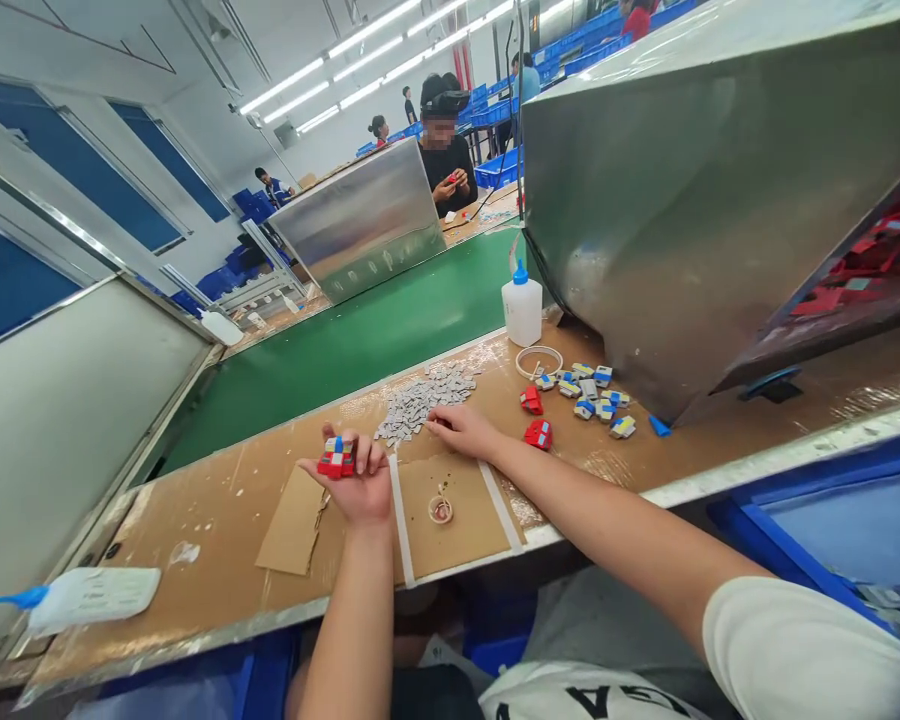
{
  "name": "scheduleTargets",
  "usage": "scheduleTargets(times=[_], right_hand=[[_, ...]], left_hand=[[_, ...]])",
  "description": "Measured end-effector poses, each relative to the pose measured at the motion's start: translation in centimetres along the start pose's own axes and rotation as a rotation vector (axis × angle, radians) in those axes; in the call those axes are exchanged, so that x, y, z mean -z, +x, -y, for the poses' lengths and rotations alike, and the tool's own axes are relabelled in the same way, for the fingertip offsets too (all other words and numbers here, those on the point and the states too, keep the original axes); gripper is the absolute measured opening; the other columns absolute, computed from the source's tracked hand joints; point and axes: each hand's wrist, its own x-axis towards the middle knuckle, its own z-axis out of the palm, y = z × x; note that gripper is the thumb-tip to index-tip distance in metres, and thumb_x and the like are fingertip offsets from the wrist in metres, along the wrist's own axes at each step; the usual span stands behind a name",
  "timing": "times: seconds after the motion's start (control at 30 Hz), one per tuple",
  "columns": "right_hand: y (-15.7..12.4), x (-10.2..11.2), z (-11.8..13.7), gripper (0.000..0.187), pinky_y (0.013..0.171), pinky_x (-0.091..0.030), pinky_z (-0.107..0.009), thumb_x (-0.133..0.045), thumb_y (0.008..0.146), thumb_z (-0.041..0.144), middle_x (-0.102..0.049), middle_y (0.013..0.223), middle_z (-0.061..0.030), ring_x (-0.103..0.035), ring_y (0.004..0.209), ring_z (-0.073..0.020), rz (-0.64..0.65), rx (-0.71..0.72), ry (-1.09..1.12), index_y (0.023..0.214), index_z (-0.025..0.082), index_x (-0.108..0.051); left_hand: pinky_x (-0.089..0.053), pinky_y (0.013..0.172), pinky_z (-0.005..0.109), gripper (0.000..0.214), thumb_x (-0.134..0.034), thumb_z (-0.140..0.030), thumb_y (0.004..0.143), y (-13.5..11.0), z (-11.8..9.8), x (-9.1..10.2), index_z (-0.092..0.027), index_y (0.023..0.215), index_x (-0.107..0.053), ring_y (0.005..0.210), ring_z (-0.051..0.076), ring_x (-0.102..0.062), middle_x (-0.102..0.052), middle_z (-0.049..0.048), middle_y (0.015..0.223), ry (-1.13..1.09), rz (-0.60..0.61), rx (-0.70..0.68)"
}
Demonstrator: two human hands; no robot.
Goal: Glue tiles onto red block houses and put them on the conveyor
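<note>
My left hand is turned palm up, its fingers curled around a small red plastic toy part with a blue, white and yellow piece on top. My right hand reaches to the near edge of a loose pile of small flat grey pieces. Its fingertips are pinched together, and whatever lies between them is hidden. Below the right hand, a small round cup with something reddish inside stands on a taped cardboard sheet.
Two red parts and several white, blue and yellow parts lie right, near a tape ring and white bottle. A large metal bin rises there. Behind runs a green belt; another bottle lies left.
</note>
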Motion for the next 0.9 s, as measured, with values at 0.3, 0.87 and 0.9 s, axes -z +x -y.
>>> scheduleTargets(times=[0.3,0.87,0.9], right_hand=[[-0.1,0.0,0.1,0.021,0.07,-0.035,-0.026,-0.056,0.102,0.034,-0.068,0.081,-0.0011,-0.058,0.076,-0.0151,0.011,-0.009,0.011,0.098,0.019,-0.071],[-0.1,0.0,0.3,0.022,0.068,-0.033,-0.026,-0.055,0.101,0.034,-0.071,0.084,-0.0021,-0.058,0.076,-0.0157,0.031,-0.048,-0.022,0.097,0.02,-0.072],[-0.1,0.0,0.4,0.022,0.068,-0.033,-0.026,-0.055,0.101,0.034,-0.071,0.083,-0.002,-0.058,0.076,-0.0156,0.035,-0.05,-0.024,0.098,0.02,-0.072]], left_hand=[[-0.036,0.046,0.018,0.047,-0.054,-0.074,0.097,-2.9,-0.9,-7.9,-0.042,0.127,-0.069,0.059,0.009,-0.041,-0.071,0.0006,0.135,0.301,0.115,-0.121],[-0.045,0.052,0.025,0.048,-0.063,-0.076,0.09,-3.9,-2.2,-8.8,-0.055,0.133,-0.063,0.055,0.007,-0.05,-0.065,-0.0031,0.145,0.569,0.329,-0.229],[-0.046,0.053,0.025,0.049,-0.065,-0.075,0.088,-3.9,-2.5,-8.6,-0.054,0.133,-0.064,0.056,0.008,-0.052,-0.065,-0.0028,0.144,0.582,0.338,-0.226]])
